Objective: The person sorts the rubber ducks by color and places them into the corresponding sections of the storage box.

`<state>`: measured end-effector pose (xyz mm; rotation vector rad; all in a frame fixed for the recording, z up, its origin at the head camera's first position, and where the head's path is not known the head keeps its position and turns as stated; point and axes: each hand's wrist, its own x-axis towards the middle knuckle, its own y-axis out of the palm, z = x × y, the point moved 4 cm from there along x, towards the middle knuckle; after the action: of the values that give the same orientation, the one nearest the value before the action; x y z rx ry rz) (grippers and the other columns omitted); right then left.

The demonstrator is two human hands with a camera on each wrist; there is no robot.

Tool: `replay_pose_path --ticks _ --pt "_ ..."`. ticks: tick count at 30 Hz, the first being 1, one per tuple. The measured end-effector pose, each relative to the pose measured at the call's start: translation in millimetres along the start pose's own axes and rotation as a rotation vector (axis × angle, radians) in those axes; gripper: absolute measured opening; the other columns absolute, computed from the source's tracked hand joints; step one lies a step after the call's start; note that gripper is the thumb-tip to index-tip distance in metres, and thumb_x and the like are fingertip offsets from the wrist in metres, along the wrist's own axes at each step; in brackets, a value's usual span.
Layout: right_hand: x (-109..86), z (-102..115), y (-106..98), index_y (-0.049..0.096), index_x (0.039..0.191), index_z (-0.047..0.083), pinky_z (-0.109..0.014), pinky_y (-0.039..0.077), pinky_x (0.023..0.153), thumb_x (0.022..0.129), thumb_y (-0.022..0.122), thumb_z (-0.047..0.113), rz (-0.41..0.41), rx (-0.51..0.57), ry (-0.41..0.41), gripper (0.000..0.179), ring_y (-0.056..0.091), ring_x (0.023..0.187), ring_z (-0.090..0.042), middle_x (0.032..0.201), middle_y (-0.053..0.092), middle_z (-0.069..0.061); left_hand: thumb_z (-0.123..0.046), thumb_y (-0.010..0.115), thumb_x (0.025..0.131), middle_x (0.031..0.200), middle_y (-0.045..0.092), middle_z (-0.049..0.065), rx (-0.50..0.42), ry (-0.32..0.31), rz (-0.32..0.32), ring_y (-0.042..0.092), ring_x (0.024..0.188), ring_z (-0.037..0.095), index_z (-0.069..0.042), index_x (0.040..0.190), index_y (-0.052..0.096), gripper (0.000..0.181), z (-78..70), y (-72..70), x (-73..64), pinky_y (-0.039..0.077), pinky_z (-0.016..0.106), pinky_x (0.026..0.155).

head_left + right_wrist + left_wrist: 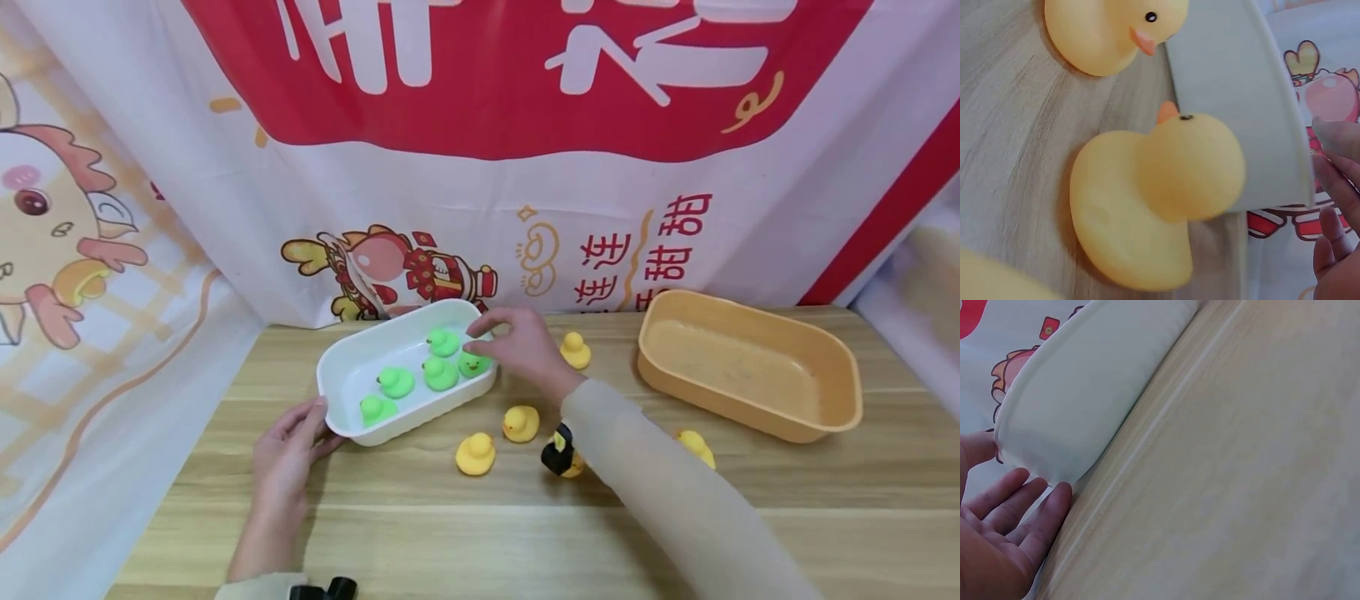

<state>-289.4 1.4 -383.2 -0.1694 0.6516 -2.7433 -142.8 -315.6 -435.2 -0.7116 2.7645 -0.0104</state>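
Observation:
Several green rubber ducks [440, 374] sit in the white basin [410, 423]. At the basin's near left end, my left hand [287, 442] holds the corner, with the thumb at the rim and the fingers low against the outer wall, as the left wrist view [1004, 531] also shows. My right hand [525, 346] reaches over the basin's right end, thumb and fingers apart, above a green duck [474, 365] that faces me. Nothing shows between those fingers in the right wrist view, where a yellow rubber duck [1141, 200] fills the foreground.
Yellow ducks [476, 454] are scattered on the wooden table [420, 542] right of the white basin. Beneath the right forearm is a duck with black headgear [561, 454]. An orange-tan basin [750, 408] stands at the right, and a printed cloth [450, 200] hangs behind.

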Motion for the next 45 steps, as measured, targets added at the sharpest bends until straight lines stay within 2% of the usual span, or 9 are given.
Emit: replay_pose_path --ticks 5,8,18,25,29,32,39,42,45 --pt "-17.9 -1.8 -24.5 0.082 0.113 0.017 -0.041 0.056 0.093 0.094 0.085 0.029 -0.045 -0.018 -0.004 0.023 0.067 0.114 -0.026 0.116 0.079 0.003 -0.038 0.069 0.107 0.098 0.076 -0.021 -0.003 0.009 0.001 0.074 0.099 0.001 -0.002 0.15 0.056 0.057 -2.2 3.1 -0.5 0.065 0.022 0.093" --pt "-28.6 -2.9 -37.1 0.081 0.113 0.017 -0.037 0.056 0.089 0.094 0.085 0.029 -0.071 -0.042 -0.008 0.023 0.068 0.11 -0.025 0.116 0.08 0.002 -0.039 0.07 0.106 0.099 0.075 -0.021 0.001 0.015 -0.002 0.074 0.098 0.001 -0.002 0.149 0.056 0.059 -3.3 3.6 -1.0 0.066 0.022 0.092" --pt "-72.1 -9.2 -72.5 0.081 0.115 0.021 -0.035 0.053 0.09 0.094 0.085 0.031 -0.134 -0.044 0.056 0.023 0.065 0.111 -0.025 0.118 0.078 0.002 -0.037 0.072 0.105 0.099 0.077 -0.019 -0.019 -0.004 -0.022 0.076 0.098 0.002 -0.004 0.147 0.059 0.055 -1.0 2.9 -1.1 0.066 0.022 0.092" --pt "-110.9 -18.3 -97.9 0.082 0.109 0.021 -0.036 0.055 0.092 0.093 0.087 0.027 -0.217 -0.079 0.016 0.018 0.065 0.11 -0.021 0.114 0.078 0.003 -0.038 0.075 0.103 0.096 0.077 -0.018 -0.047 -0.013 -0.024 0.076 0.093 0.002 -0.008 0.138 0.065 0.047 -0.1 1.6 0.0 0.067 0.022 0.088" --pt "-132.2 -25.6 -110.7 0.082 0.109 0.022 -0.035 0.053 0.093 0.094 0.087 0.03 -0.251 -0.116 0.071 0.018 0.062 0.108 -0.019 0.114 0.076 0.002 -0.036 0.075 0.103 0.097 0.078 -0.016 -0.067 -0.026 -0.032 0.076 0.093 0.003 -0.009 0.136 0.067 0.044 0.8 1.5 1.0 0.067 0.022 0.087" --pt "-145.3 -31.4 -117.4 0.082 0.11 0.023 -0.032 0.053 0.093 0.094 0.086 0.034 -0.261 -0.12 0.115 0.019 0.061 0.109 -0.02 0.116 0.075 0.001 -0.036 0.075 0.103 0.096 0.078 -0.016 -0.066 -0.029 -0.039 0.077 0.093 0.003 -0.008 0.139 0.066 0.047 1.0 0.9 1.2 0.067 0.022 0.087" --pt "-167.5 -49.1 -130.6 0.081 0.115 0.022 -0.019 0.054 0.088 0.095 0.085 0.036 -0.287 -0.1 0.14 0.025 0.063 0.111 -0.018 0.118 0.077 0.001 -0.035 0.077 0.102 0.095 0.08 -0.014 -0.097 -0.038 -0.039 0.077 0.09 0.004 -0.013 0.132 0.071 0.039 0.9 0.9 1.6 0.067 0.022 0.085" --pt "-175.2 -59.4 -139.2 0.081 0.116 0.021 -0.014 0.055 0.086 0.096 0.084 0.037 -0.326 -0.102 0.14 0.026 0.065 0.106 -0.011 0.117 0.079 0.003 -0.034 0.077 0.102 0.095 0.08 -0.014 -0.106 -0.035 -0.038 0.077 0.09 0.003 -0.015 0.127 0.073 0.032 0.0 1.4 1.2 0.067 0.022 0.084" --pt "-181.9 -68.1 -156.1 0.081 0.116 0.02 -0.01 0.055 0.083 0.097 0.083 0.035 -0.41 -0.128 0.099 0.024 0.066 0.1 -0.003 0.112 0.079 0.01 -0.033 0.077 0.102 0.095 0.079 -0.015 -0.111 -0.041 -0.031 0.077 0.089 0.003 -0.019 0.121 0.075 0.024 -1.3 1.0 0.8 0.068 0.023 0.084"
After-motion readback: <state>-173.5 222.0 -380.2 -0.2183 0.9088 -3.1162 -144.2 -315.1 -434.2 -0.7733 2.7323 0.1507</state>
